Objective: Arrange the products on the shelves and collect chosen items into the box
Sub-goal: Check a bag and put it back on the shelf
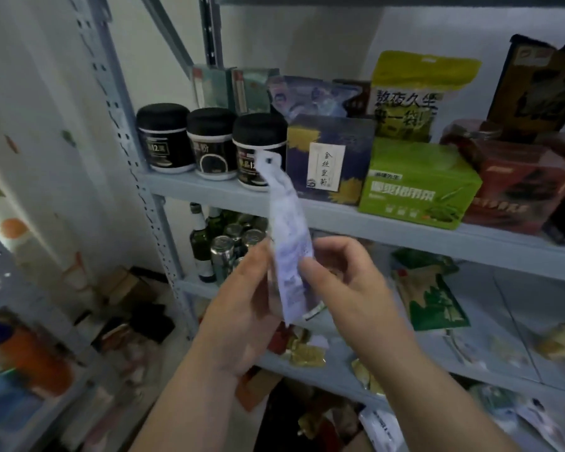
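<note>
A thin white pouch (287,230) with pale purple print stands upright in front of the grey shelf unit (388,228), edge-on to me. My left hand (242,301) holds its lower part from the left. My right hand (343,282) pinches its right edge with thumb and fingers. The pouch top, with a hang hole, reaches the upper shelf edge, in front of three black-lidded jars (209,141). No box for collecting shows clearly.
The upper shelf holds a dark blue box (330,158), a green box (418,184), a yellow-green bag (415,93) and red packs (516,184). Bottles and cans (222,246) stand on the middle shelf, with green packets (431,298) to the right. Dark items lie on the floor (128,314).
</note>
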The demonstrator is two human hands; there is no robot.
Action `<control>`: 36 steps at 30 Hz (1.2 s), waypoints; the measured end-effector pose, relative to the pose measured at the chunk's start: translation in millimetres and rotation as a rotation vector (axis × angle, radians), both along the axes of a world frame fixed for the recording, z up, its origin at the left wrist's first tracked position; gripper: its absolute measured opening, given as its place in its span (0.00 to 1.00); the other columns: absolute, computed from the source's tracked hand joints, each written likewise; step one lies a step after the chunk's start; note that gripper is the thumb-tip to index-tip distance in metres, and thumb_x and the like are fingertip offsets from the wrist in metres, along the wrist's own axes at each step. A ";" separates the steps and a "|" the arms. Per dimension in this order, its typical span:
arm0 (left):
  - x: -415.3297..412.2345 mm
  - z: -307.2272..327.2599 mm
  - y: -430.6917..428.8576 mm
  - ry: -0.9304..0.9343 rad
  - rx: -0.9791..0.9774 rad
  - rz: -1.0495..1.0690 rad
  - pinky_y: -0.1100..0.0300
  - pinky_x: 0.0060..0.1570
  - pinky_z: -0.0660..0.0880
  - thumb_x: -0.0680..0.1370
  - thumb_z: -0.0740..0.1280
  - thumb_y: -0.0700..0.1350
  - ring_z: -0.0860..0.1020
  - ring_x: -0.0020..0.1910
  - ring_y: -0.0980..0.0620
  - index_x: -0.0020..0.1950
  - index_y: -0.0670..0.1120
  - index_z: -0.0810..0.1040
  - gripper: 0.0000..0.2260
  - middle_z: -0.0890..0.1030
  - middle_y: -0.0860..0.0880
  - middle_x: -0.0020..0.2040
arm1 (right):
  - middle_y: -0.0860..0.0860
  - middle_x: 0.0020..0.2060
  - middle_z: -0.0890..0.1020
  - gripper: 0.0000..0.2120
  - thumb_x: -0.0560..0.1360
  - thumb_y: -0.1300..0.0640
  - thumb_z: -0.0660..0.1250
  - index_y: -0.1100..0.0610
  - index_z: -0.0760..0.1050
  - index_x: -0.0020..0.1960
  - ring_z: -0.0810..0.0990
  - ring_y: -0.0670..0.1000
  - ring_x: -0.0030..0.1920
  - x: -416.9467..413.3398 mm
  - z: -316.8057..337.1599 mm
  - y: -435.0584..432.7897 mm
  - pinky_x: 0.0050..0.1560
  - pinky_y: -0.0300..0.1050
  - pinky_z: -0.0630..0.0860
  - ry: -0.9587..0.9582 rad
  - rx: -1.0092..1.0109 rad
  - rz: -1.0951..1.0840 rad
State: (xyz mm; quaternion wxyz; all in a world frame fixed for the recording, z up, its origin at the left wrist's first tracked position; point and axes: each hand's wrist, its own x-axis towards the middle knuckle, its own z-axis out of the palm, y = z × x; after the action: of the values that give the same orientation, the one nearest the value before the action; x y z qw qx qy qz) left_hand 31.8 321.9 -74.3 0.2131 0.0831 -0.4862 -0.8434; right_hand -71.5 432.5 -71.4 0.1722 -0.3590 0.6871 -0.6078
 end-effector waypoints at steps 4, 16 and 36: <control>30.0 -16.0 -9.9 0.053 -0.081 -0.168 0.41 0.69 0.73 0.70 0.78 0.60 0.73 0.72 0.39 0.78 0.45 0.67 0.42 0.75 0.41 0.73 | 0.45 0.59 0.84 0.41 0.60 0.34 0.78 0.49 0.73 0.68 0.84 0.47 0.59 19.0 -13.1 -3.6 0.58 0.53 0.81 -0.225 0.035 0.076; 68.5 -16.3 -22.9 -0.209 -0.136 0.232 0.51 0.37 0.84 0.77 0.66 0.49 0.86 0.47 0.44 0.62 0.46 0.80 0.15 0.87 0.43 0.52 | 0.51 0.57 0.86 0.24 0.70 0.43 0.79 0.51 0.78 0.61 0.86 0.57 0.57 52.7 -21.1 -13.7 0.59 0.64 0.80 -0.335 -0.063 0.105; 44.8 -36.8 -15.2 -0.333 -0.320 0.032 0.42 0.64 0.76 0.68 0.81 0.56 0.80 0.65 0.45 0.75 0.51 0.70 0.38 0.80 0.47 0.67 | 0.53 0.50 0.85 0.11 0.82 0.49 0.63 0.47 0.84 0.50 0.84 0.54 0.53 40.2 -30.5 2.7 0.57 0.61 0.82 -0.195 -0.157 0.058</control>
State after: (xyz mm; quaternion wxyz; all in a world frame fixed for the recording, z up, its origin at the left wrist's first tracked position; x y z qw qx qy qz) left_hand 76.6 306.7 -111.1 0.1534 0.1940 -0.6407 -0.7269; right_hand -31.3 435.1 -101.9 0.2268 -0.3302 0.6068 -0.6866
